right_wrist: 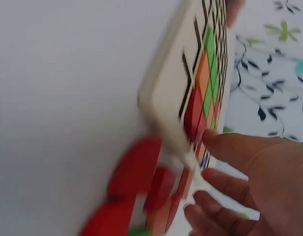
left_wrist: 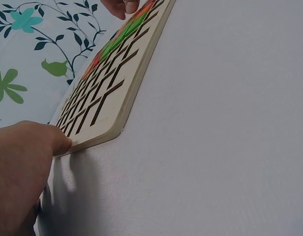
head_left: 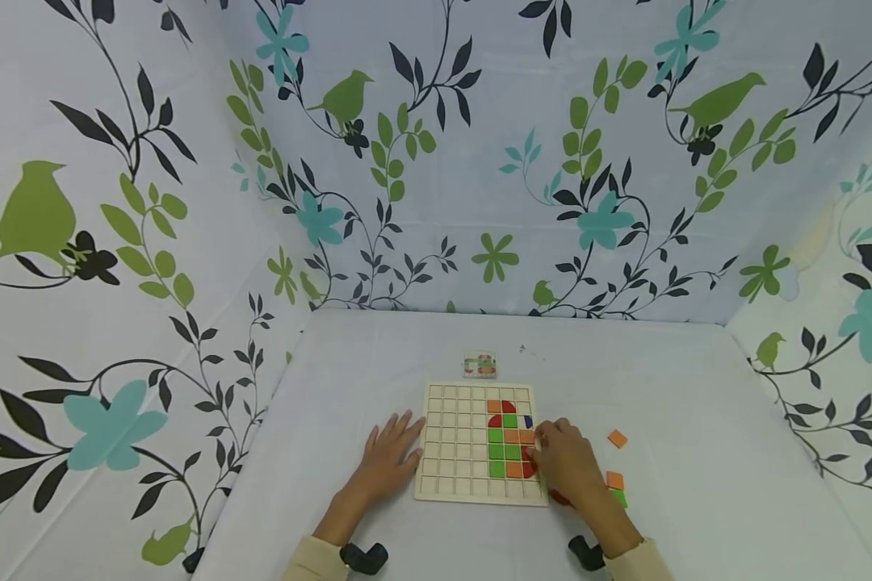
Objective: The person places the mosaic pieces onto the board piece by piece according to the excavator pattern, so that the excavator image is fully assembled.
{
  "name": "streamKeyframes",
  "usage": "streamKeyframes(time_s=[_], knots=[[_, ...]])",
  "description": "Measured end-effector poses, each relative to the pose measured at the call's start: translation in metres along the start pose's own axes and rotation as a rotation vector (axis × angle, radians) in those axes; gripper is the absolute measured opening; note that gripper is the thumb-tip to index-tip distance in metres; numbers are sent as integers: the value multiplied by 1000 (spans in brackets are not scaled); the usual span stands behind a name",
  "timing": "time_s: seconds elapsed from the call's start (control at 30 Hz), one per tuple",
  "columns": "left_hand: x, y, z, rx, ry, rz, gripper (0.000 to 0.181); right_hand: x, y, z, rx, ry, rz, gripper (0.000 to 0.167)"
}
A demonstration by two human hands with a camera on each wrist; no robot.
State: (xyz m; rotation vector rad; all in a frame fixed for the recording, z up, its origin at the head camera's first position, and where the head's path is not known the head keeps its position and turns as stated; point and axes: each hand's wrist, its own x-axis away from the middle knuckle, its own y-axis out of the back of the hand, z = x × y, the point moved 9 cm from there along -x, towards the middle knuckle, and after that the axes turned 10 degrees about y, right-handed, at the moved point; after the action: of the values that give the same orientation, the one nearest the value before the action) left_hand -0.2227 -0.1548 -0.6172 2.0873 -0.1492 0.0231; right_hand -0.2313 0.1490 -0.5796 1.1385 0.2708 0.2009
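A pale wooden grid board lies on the white table, its right columns partly filled with orange, green and red tiles and one blue-and-white tile. My left hand rests at the board's left edge with fingers spread; in the left wrist view its thumb touches the board's corner. Over the right edge is my right hand. Its thumb touches a red tile set in the grid, while the other fingers hang loosely bent beside the edge. No piece is visible in that hand.
Loose orange tiles and a green tile lie right of the board. Red rounded pieces sit close to its near right corner, blurred. A small patterned card lies beyond the board. Patterned cloth hangs around the table.
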Motion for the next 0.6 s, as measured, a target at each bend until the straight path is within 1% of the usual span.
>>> streamKeyframes(time_s=[0.03,0.1,0.2,0.23,0.3,0.47,0.57,0.6], knots=[[0,-1,-1,2,1,2,56,-1,1,-10,-11,-46,27,35],[0,-4,-2,3,7,7,56,-4,1,-27,-67,-118,61,31],[0,0,-2,9,12,6,56,-10,-1,-37,-140,-170,95,21],[0,1,-2,9,13,8,56,-12,-2,-39,-161,-178,97,18],[0,2,-3,9,13,11,56,-14,-2,-41,-186,-181,97,19],[1,2,-3,20,15,6,55,-18,-3,-45,-235,-170,97,32],[1,1,-2,14,17,13,55,-18,1,-54,-218,-180,87,39],[1,0,-2,11,17,14,55,-16,4,-59,-201,-197,78,41]])
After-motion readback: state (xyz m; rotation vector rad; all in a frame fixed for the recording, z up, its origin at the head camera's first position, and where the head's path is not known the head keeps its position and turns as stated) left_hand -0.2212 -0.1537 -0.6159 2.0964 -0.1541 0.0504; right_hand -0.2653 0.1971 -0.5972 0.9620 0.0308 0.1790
